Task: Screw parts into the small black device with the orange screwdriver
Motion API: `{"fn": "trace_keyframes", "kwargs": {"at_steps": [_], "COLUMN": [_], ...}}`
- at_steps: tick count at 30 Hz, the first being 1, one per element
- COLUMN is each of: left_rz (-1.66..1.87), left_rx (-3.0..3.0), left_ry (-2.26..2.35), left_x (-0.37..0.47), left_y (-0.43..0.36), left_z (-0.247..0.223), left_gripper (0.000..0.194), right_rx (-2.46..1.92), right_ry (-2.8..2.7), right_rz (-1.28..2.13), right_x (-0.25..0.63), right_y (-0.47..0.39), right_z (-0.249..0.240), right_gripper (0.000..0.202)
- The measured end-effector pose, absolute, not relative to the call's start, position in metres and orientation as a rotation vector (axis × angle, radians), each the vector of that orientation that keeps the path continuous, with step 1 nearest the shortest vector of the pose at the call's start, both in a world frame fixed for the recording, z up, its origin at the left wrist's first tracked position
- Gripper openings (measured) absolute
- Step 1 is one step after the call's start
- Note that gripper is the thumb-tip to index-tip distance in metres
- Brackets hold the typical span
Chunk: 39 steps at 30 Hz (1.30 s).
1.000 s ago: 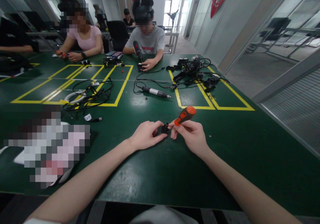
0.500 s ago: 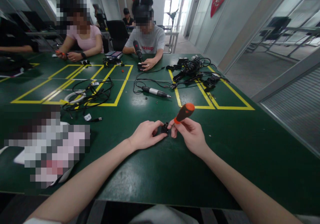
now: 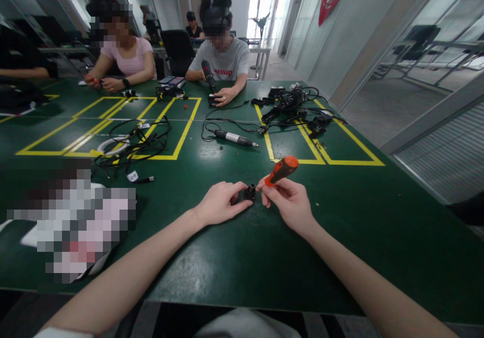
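Between thumb and fingers of my left hand point(image 3: 224, 203), a small black part point(image 3: 250, 193) with a short round stub on top is held against the green table point(image 3: 189, 257). What exactly the part is, I cannot make out. My right hand point(image 3: 289, 203) is closed around a screwdriver point(image 3: 283, 170) with a black and orange handle, tilted up to the right. Its shaft and tip are mostly hidden by my fingers, just right of the black part.
Beyond my hands lies a grey and black electric screwdriver point(image 3: 235, 138) with its cord. Tangled black cables point(image 3: 287, 104) are at the back right, more cables point(image 3: 143, 136) at the left. A blurred pinkish item point(image 3: 102, 227) lies front left. Across the table a co-worker point(image 3: 223, 58) holds a driver.
My right hand and the screwdriver have shifted slightly to the right, away from the black part. The left hand and the part stay where they were.
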State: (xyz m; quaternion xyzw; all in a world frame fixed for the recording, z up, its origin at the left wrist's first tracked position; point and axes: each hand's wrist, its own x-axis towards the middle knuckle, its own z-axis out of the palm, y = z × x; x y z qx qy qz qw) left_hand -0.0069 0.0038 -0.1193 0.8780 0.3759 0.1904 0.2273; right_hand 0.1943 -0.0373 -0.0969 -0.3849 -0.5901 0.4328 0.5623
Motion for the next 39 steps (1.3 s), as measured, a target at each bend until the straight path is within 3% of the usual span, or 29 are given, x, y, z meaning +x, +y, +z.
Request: {"fn": "trace_keyframes", "kwargs": {"at_steps": [39], "left_rz": [0.508], "left_rx": [2.401], "left_ry": [1.063], "left_x": [-0.0063], "left_y": [0.0005], "left_z": [-0.1185], "left_gripper": [0.022], "right_rx": [-0.887], "right_ry": [-1.356], "right_rz": [1.06], "right_x": [0.1952], "right_y": [-0.0394], "right_z": [-0.1035], "right_gripper": [0.032]}}
